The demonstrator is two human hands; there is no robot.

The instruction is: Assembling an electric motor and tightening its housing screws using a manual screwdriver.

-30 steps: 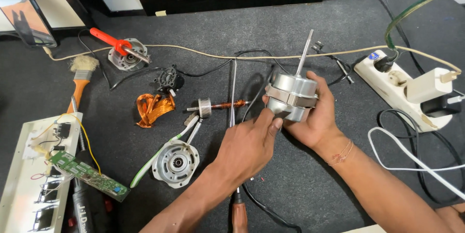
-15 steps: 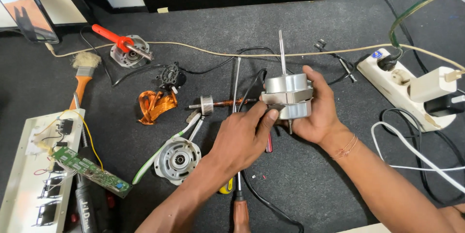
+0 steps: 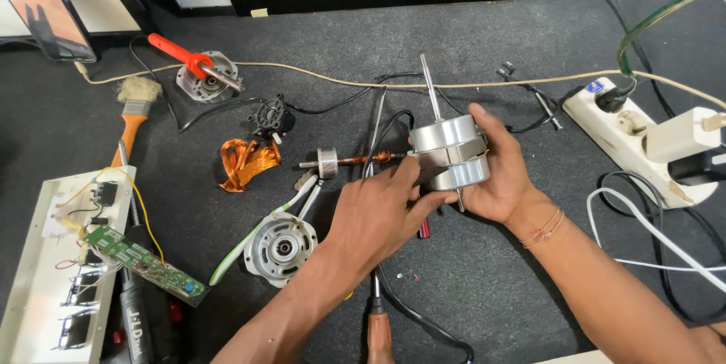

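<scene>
A round silver fan motor (image 3: 448, 151) with a thin steel shaft sticking up is held upright just above the dark mat. My right hand (image 3: 503, 175) wraps its right side from behind. My left hand (image 3: 378, 213) reaches in from the lower left, fingertips touching the motor's left seam. Black wires trail from the motor toward the back. A rotor with a copper-wound shaft (image 3: 344, 161) lies just left of the motor. A red-tipped screwdriver (image 3: 423, 228) lies under my hands.
A silver motor end cap (image 3: 280, 247), copper coil (image 3: 246, 164), black fan part (image 3: 270, 116), orange-handled tool on another housing (image 3: 198, 69), brush (image 3: 133, 114), and green circuit board on a white panel (image 3: 128, 258) lie at left. White power strip (image 3: 635, 137) with plugs sits right. A wooden-handled tool (image 3: 378, 330) lies at the front.
The motor has been turned from tilted right to upright, its shaft now pointing up. My left hand has shifted to the motor's left seam.
</scene>
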